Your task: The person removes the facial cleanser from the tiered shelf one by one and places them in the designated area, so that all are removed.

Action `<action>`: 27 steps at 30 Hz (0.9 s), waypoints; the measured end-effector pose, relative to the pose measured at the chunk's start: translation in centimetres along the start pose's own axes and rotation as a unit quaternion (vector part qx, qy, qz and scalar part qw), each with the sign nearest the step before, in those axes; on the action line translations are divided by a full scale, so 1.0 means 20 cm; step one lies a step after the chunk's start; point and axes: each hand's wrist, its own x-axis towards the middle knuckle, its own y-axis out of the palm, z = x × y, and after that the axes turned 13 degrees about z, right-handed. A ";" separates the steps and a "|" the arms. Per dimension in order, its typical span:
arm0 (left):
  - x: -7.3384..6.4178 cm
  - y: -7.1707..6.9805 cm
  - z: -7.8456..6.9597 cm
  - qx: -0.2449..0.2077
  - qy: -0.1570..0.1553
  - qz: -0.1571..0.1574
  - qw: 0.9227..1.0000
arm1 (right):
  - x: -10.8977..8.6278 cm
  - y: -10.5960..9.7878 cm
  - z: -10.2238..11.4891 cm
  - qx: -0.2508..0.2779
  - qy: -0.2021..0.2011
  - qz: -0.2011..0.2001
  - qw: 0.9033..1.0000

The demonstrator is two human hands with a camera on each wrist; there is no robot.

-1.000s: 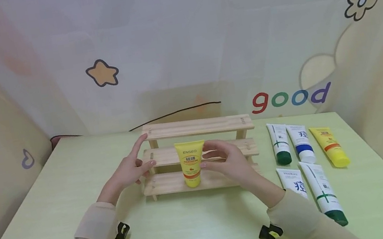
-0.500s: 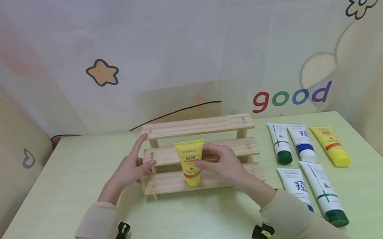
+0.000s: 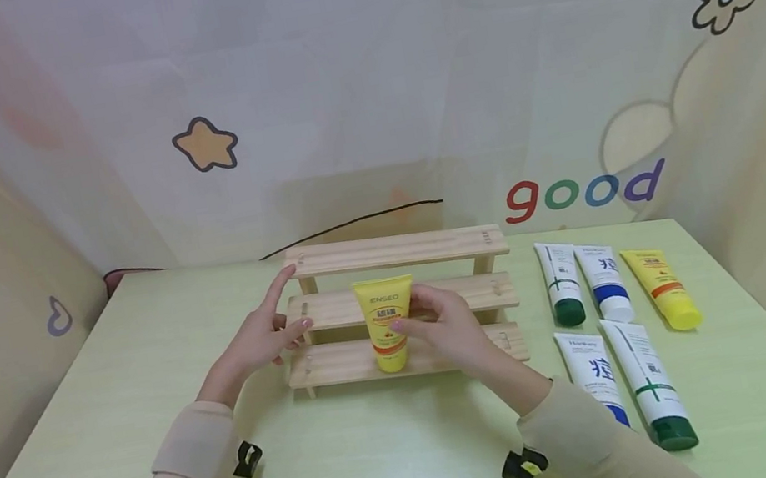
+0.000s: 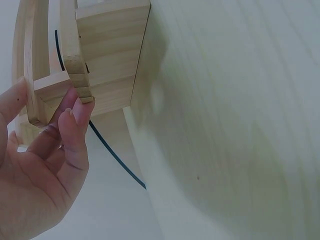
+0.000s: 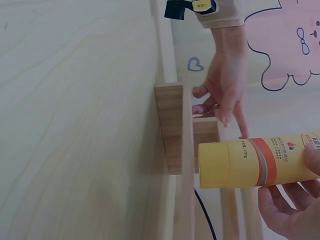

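Left hand (image 3: 258, 346) at the left end of the wooden rack (image 3: 430, 249): fingers relaxed and mostly straight, index tip up against the top shelf's corner, other fingertips touching the left upright. Nothing clasped; an open, steadying contact. Left wrist view agrees: fingertips (image 4: 75, 117) laid on the end of a slat.

Centre: yellow tube (image 3: 387, 324) standing upright on the rack's lowest shelf, cap down, long axis vertical, crimped flat end uppermost and level with the middle shelf. Cap apparently on the lowest board; actual contact not resolvable from the head view.

Right hand (image 3: 447, 330) just right of the tube, grip closed on it: thumb across the printed front, fingers wrapped behind. Tube thus directly left of the palm. Right hand the nearer by far; left hand well apart from the tube along the shelf. Right wrist view: tube (image 5: 255, 162) pinched at its upper body, cap end free.

Rack otherwise bare on all three shelves.

Right, on the tabletop (image 3: 389, 458): five more tubes lying flat beside the rack, caps toward the person; three behind (green-capped, blue-banded, yellow (image 3: 661, 288)), two in front.
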 end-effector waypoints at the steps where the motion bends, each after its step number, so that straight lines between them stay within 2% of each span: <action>1: 0.00 0.00 0.00 0.001 0.002 0.000 1.000 | -0.01 -0.01 0.01 0.001 -0.002 -0.001 1.000; 8: 0.00 0.00 0.01 -0.001 0.003 -0.003 1.000 | -0.09 -0.09 0.05 -0.004 -0.030 0.006 1.000; 13: 0.00 0.00 0.01 0.001 -0.001 -0.002 1.000 | -0.18 -0.19 0.05 -0.013 -0.023 0.001 1.000; 27: 0.00 0.00 0.01 0.007 0.003 -0.003 1.000 | -0.48 -0.49 0.05 -0.080 0.021 -0.075 0.994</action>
